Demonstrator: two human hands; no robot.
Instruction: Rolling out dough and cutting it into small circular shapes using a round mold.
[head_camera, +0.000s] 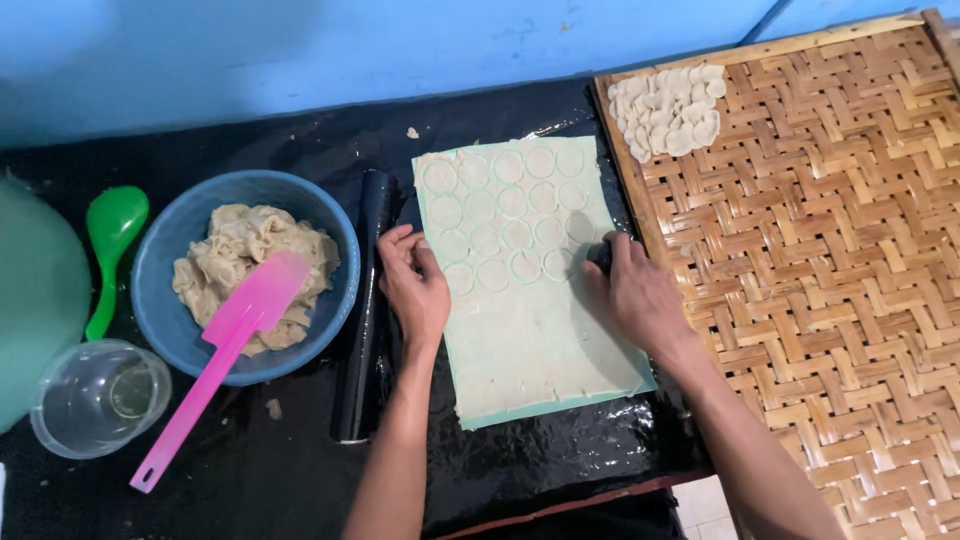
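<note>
A thin pale sheet of rolled dough (530, 340) lies on the black work surface, with several round cut marks across its far half. My right hand (637, 290) presses a small dark round cutter (599, 256) down on the sheet's right edge. My left hand (413, 285) rests at the sheet's left edge with curled fingers, beside a black rolling pin (366, 310). It holds nothing.
A woven bamboo tray (830, 290) on the right holds a pile of cut dough discs (668, 108) at its far corner. To the left stand a blue bowl (160, 300) of dough scraps with a pink spatula (225, 350), a green spoon (112, 235) and a clear plastic cup (97, 397).
</note>
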